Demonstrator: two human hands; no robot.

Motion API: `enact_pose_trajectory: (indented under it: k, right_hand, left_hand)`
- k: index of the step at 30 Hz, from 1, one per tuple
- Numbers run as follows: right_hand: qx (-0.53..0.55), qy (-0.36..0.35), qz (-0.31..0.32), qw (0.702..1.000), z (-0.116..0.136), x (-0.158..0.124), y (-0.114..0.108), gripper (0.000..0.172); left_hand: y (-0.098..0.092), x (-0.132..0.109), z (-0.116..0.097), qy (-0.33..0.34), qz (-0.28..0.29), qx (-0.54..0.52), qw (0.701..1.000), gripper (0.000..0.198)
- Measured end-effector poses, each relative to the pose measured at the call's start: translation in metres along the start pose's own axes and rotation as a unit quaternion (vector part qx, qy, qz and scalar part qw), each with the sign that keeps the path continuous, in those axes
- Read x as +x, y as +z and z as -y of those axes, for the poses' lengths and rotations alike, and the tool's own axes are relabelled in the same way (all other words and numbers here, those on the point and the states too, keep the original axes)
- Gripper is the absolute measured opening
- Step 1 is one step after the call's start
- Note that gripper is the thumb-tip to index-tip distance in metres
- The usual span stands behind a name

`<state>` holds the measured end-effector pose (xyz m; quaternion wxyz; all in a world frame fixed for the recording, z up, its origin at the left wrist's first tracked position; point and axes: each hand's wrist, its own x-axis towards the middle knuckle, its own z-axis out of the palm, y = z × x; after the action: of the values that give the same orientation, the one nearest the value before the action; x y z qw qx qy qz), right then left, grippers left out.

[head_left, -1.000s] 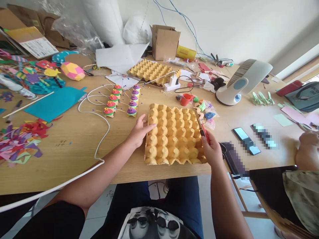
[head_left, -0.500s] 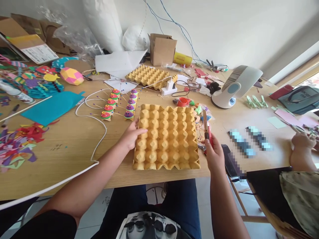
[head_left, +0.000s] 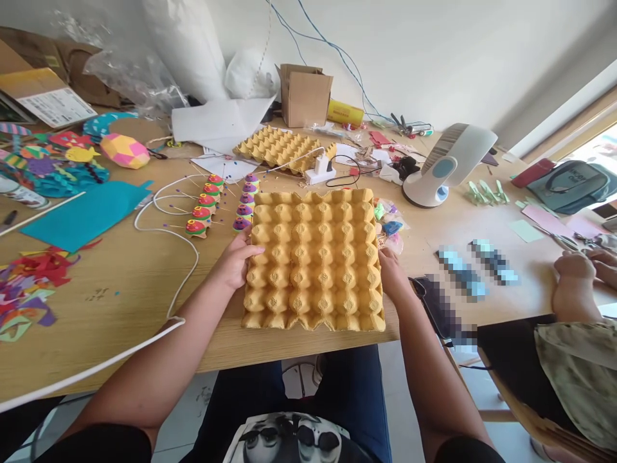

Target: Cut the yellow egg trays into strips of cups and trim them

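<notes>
My left hand grips the left edge of a yellow pulp egg tray, thumb on top. The tray stands bumps up over the table's front edge, tilted towards me. My right hand is at the tray's right edge; its fingers are mostly hidden behind it, and whatever they hold is out of sight. Beyond the tray on the left are a red and green painted egg-carton strip and a purple one, both stuck with pins. The near end of the purple strip is partly covered by the tray.
A white cable loops across the table on my left, near paper scraps. Behind are another egg tray, a power strip and a fan. At right lie a phone and a co-worker's hands.
The egg tray has risen and tilted towards me. My right hand has moved in to its right edge; the red-handled tool it held is now out of sight. The view has shifted slightly.
</notes>
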<state>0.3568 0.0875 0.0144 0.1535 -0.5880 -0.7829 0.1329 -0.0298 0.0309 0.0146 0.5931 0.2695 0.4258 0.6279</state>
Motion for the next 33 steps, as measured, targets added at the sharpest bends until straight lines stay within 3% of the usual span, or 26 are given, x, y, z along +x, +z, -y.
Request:
enact_pose_trajectory:
  k: [5,10,14,18,20,24,27,33]
  right_hand:
    - [0.108,0.004,0.022,0.994,0.0,0.018,0.004,0.034]
    - [0.258,0.002,0.002,0.966,0.006,0.011,-0.009,0.049]
    - [0.431,0.024,0.026,0.901,0.024,0.0,-0.019,0.072]
    - [0.603,0.056,0.116,0.787,0.038,0.001,-0.024,0.067]
    - [0.638,0.083,0.137,0.753,0.039,0.007,-0.026,0.062]
    - [0.66,0.105,0.127,0.733,0.029,0.02,-0.022,0.058]
    - [0.678,0.108,0.12,0.717,0.021,0.026,-0.013,0.063]
    - [0.672,0.071,0.126,0.726,0.013,0.027,0.001,0.07]
  left_hand:
    - [0.004,-0.002,-0.002,-0.004,-0.001,-0.011,1.0,0.081]
    - [0.006,-0.004,-0.002,-0.003,0.014,-0.018,1.0,0.081]
    - [0.008,-0.007,-0.002,0.004,0.036,-0.02,0.999,0.079]
    - [0.011,-0.011,-0.006,-0.009,0.044,-0.025,0.999,0.073]
    - [0.011,-0.012,-0.007,-0.014,0.055,-0.027,0.998,0.068]
    - [0.009,-0.011,-0.006,-0.022,0.084,-0.036,0.996,0.072]
    - [0.005,-0.012,-0.002,-0.071,0.105,-0.045,0.991,0.075]
    - [0.003,-0.016,0.005,-0.152,0.125,-0.046,0.979,0.068]
